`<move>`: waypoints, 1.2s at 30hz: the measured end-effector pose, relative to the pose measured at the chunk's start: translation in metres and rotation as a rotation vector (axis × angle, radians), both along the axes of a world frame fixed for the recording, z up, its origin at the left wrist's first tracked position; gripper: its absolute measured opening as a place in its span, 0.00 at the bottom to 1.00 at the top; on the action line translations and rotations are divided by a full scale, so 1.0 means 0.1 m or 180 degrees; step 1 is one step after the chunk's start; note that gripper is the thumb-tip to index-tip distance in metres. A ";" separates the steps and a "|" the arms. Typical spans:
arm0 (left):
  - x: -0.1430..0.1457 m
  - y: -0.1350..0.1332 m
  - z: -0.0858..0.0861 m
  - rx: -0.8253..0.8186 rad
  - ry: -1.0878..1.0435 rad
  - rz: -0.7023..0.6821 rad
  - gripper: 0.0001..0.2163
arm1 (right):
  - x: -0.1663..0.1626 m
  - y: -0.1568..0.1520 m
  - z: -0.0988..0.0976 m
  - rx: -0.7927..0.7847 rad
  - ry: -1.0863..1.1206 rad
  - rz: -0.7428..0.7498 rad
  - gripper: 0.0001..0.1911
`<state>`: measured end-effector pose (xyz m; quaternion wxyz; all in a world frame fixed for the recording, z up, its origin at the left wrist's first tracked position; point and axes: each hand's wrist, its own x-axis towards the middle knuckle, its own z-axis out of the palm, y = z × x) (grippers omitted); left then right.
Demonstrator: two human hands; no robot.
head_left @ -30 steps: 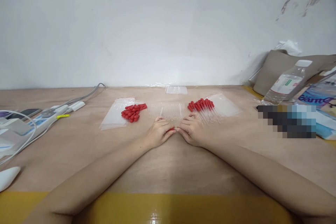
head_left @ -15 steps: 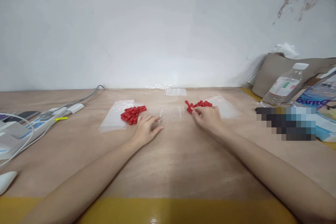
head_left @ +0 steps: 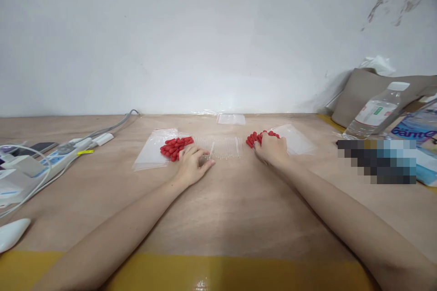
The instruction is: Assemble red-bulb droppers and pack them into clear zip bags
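We see a row of clear tubes (head_left: 223,148). At the row's left end, our left hand (head_left: 191,167) holds thumb and fingers apart, beside red bulbs (head_left: 173,148). Right of the row, our right hand (head_left: 273,150) has its fingers at another red cluster (head_left: 251,139). A bottle (head_left: 377,111) is well right of the row, a power strip (head_left: 56,160) well left.

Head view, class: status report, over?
Left hand: thumb parted, by clear slender tubes. Right hand: at rightmost pile of elongated red bulbs, hiding some; grip unclear.
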<state>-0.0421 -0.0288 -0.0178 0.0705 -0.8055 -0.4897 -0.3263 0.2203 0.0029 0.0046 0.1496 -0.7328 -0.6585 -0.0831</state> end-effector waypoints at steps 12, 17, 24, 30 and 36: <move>-0.25 0.23 0.14 0.0250 0.0111 0.1182 0.11 | -0.39 0.09 0.01 -0.0512 0.0277 0.0380 0.13; -0.48 0.37 0.20 -0.0004 0.0235 0.1629 0.18 | -0.47 0.26 0.02 -0.0770 0.0442 0.0198 0.13; -0.59 0.49 0.11 -0.0831 -0.0178 0.1242 0.23 | -0.44 0.36 0.03 -0.1000 0.0618 0.0146 0.17; -0.33 0.44 0.07 -0.0812 -0.0463 0.0954 0.18 | -0.36 0.29 0.04 -0.0993 0.0687 0.0148 0.15; 0.04 0.22 0.19 -0.1243 -0.0706 0.1499 0.20 | -0.33 0.27 0.10 -0.1060 0.0685 0.0060 0.14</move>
